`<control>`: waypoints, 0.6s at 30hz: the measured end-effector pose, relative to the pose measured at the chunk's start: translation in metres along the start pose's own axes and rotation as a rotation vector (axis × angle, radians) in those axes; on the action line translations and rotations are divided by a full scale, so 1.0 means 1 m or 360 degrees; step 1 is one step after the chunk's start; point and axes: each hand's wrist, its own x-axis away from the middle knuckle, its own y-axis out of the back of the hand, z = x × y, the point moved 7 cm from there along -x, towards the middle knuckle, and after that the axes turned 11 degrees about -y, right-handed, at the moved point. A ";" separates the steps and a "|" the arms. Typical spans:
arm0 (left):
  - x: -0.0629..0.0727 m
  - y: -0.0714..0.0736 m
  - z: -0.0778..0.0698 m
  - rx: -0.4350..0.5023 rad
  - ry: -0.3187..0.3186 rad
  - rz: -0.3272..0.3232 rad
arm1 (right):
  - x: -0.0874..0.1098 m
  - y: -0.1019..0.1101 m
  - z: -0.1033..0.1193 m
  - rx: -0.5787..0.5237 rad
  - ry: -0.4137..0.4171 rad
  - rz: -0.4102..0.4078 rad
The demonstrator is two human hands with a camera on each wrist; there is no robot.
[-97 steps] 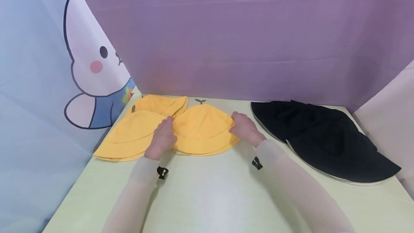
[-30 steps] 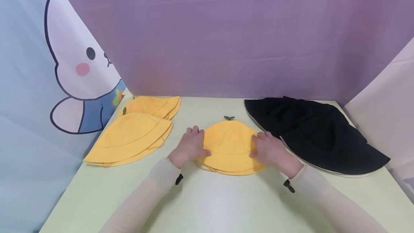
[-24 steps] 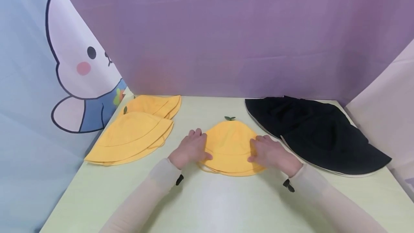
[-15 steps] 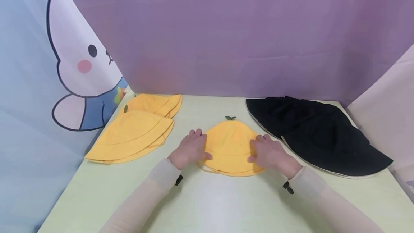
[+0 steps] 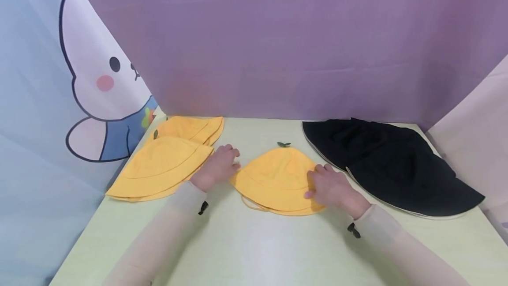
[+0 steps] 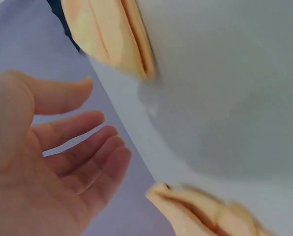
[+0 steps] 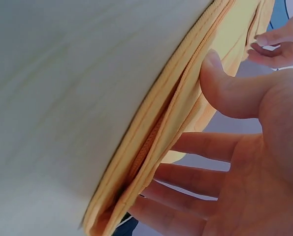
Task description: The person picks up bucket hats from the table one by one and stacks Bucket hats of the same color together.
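Note:
In the head view a yellow bucket hat (image 5: 274, 184) with a green sprout on top lies flattened mid-table. My right hand (image 5: 335, 189) holds its right side, thumb on the brim; in the right wrist view the fingertips are hidden behind the hat's edge. Off the hat's left side, my left hand (image 5: 218, 167) hovers with loosely bent fingers and nothing in it, as the left wrist view also shows. A thin strap (image 5: 254, 205) loops out from under the brim. Left of that hand, two more yellow hats (image 5: 158, 169) overlap, one partly covering the other.
Overlapping black hats (image 5: 397, 167) with pale-edged brims lie at the right side of the pale green table (image 5: 262, 250). A purple cloth (image 5: 278, 47) hangs along the back edge. A blue curtain with a cartoon rabbit (image 5: 99, 74) hangs at left, a pale one at right.
The yellow hat came away from the other yellow hats, rightward and nearer, between both hands. Since half a second ago my left hand has let go and moved left; the right hand stays on it.

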 end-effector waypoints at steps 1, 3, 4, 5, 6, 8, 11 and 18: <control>-0.001 0.003 0.006 -0.0026 0.0005 -0.0029 | 0.000 0.000 0.000 0.0001 0.0003 -0.0002; -0.003 0.009 0.018 -0.0070 0.0017 -0.0094 | 0.000 0.002 0.000 0.0003 0.0007 -0.0005; -0.003 0.012 0.024 -0.0090 0.0026 -0.0119 | 0.000 0.002 0.001 0.0003 0.0007 -0.0006; -0.004 0.014 0.030 -0.0118 0.0038 -0.0146 | 0.000 0.002 0.001 0.0003 0.0007 -0.0006; -0.004 0.016 0.036 -0.0142 0.0053 -0.0163 | 0.000 0.002 0.001 0.0000 0.0007 -0.0005; -0.004 0.020 0.047 -0.0186 0.0089 -0.0190 | 0.000 0.001 0.001 -0.0001 0.0000 0.0001; -0.003 0.023 0.062 -0.0278 0.0162 -0.0162 | 0.000 0.001 0.000 0.0001 -0.0014 0.0015; -0.002 0.022 0.082 -0.0435 0.0259 0.0007 | 0.000 0.001 -0.001 -0.0003 -0.0018 0.0014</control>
